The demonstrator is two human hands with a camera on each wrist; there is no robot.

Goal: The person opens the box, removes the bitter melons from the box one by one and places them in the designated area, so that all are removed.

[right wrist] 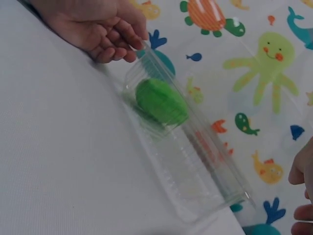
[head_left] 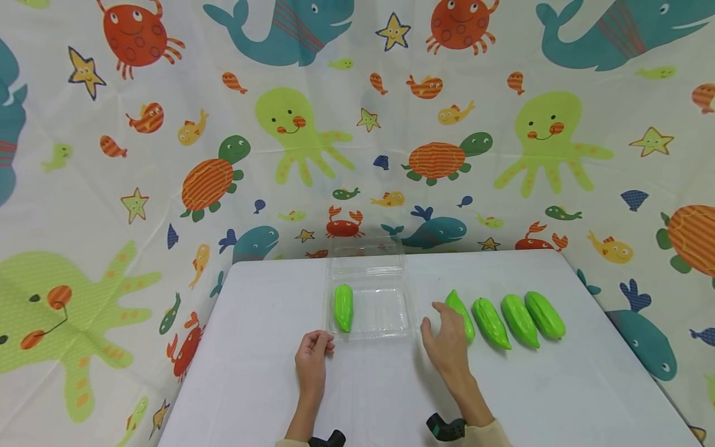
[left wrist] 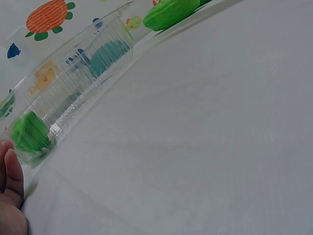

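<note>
A clear plastic container point(head_left: 382, 335) stands with its lid raised at the back. Inside, along its left side, lies one long green vegetable point(head_left: 344, 308), ridged and pointed at one end. My left hand point(head_left: 314, 359) pinches the container's front left corner; the right wrist view shows the curled fingers point(right wrist: 115, 41) at the rim. Several more such vegetables point(head_left: 519, 320) lie in a slanted row on the right. My right hand point(head_left: 447, 341), thumb and fingers spread, hovers beside the leftmost one point(head_left: 461, 318) and overlaps it in the head view.
A white table point(head_left: 251, 385) carries everything. Behind it and at both sides hangs a cloth point(head_left: 313, 205) printed with sea animals, close to the table's back edge. Each wrist wears a black device point(head_left: 445, 428).
</note>
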